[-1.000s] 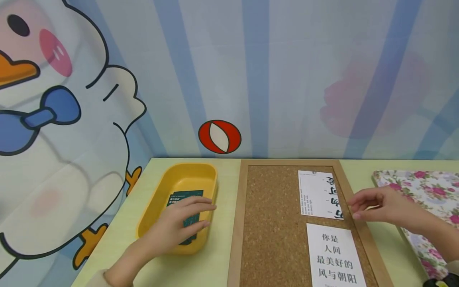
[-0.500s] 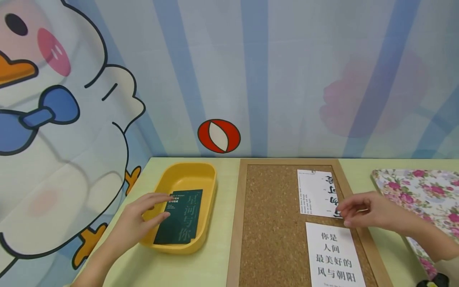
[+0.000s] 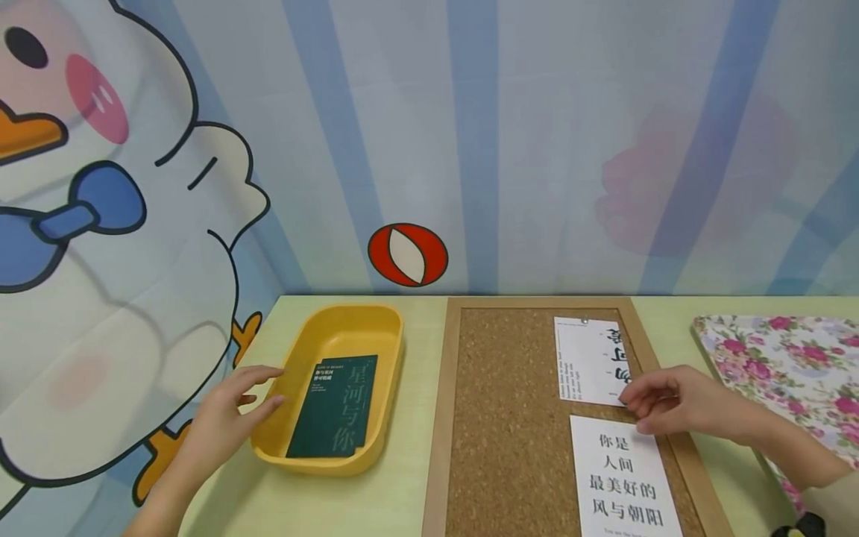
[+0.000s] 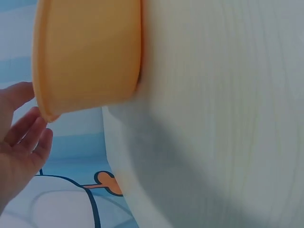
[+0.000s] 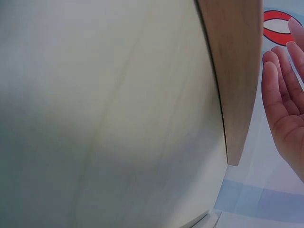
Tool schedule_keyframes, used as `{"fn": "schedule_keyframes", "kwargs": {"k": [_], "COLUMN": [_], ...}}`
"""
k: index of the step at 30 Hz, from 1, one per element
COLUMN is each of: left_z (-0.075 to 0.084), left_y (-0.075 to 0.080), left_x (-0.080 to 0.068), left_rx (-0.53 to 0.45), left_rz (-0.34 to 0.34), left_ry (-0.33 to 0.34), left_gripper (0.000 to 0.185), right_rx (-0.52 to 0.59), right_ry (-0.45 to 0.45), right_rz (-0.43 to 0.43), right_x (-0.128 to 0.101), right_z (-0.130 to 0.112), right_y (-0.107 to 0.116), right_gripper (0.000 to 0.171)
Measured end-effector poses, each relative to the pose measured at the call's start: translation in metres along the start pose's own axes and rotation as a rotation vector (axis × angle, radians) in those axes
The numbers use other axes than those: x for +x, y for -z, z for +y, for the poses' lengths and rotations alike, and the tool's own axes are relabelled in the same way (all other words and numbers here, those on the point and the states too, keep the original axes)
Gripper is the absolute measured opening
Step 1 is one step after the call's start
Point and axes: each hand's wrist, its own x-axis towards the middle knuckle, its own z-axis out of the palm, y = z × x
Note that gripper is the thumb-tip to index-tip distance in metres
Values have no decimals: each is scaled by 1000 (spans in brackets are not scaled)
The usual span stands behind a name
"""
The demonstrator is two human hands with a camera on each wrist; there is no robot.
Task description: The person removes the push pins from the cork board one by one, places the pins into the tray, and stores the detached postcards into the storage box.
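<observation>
At the left rim of a yellow plastic tray (image 3: 359, 332), my left hand (image 3: 224, 425) has its thumb and fingers spread apart, nothing between them. Inside the tray lie dark green cards (image 3: 335, 414) with pale lettering, overlapping one another. My right hand (image 3: 691, 403) hovers by the right side of a wood-framed corkboard (image 3: 510, 418), fingers loosely bent. Its fingertips overlap the lower right corner of a white card (image 3: 584, 362), which has a pin at its top edge. Below that is a second white card (image 3: 617, 473) with large black characters. The right wrist view shows the right hand (image 5: 287, 99) holding nothing.
To the right lies a flat, flower-patterned board (image 3: 805, 365). A pale yellow table (image 3: 411, 447) carries everything, and a blue striped backdrop (image 3: 550, 149) with a cartoon duck (image 3: 114, 358) rises behind and to the left.
My left hand has moved left, from over the green cards to the tray's left rim. The right hand has shifted left, from beside the board's frame to the upper card's corner.
</observation>
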Motion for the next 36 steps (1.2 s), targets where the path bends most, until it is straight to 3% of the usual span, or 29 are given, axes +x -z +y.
{"fn": "schedule_keyframes", "kwargs": {"k": [10, 19, 27, 36], "left_z": [-15, -15, -14, -15], "left_y": [-1, -3, -3, -3], "left_x": [-4, -2, -1, -1], "left_rx": [-42, -25, -17, -27], "left_rz": [-51, -109, -114, -124], "left_ry": [148, 246, 269, 280], "left_gripper": [42, 40, 38, 40], "right_rx": [-36, -109, -228, -228], "right_ry": [13, 23, -15, -26], "right_rz": [-15, -23, -1, -9], "right_x": [2, 5, 7, 6], "right_z": [4, 0, -2, -1], "right_y": [-2, -7, -10, -10], "right_gripper": [30, 31, 31, 32]}}
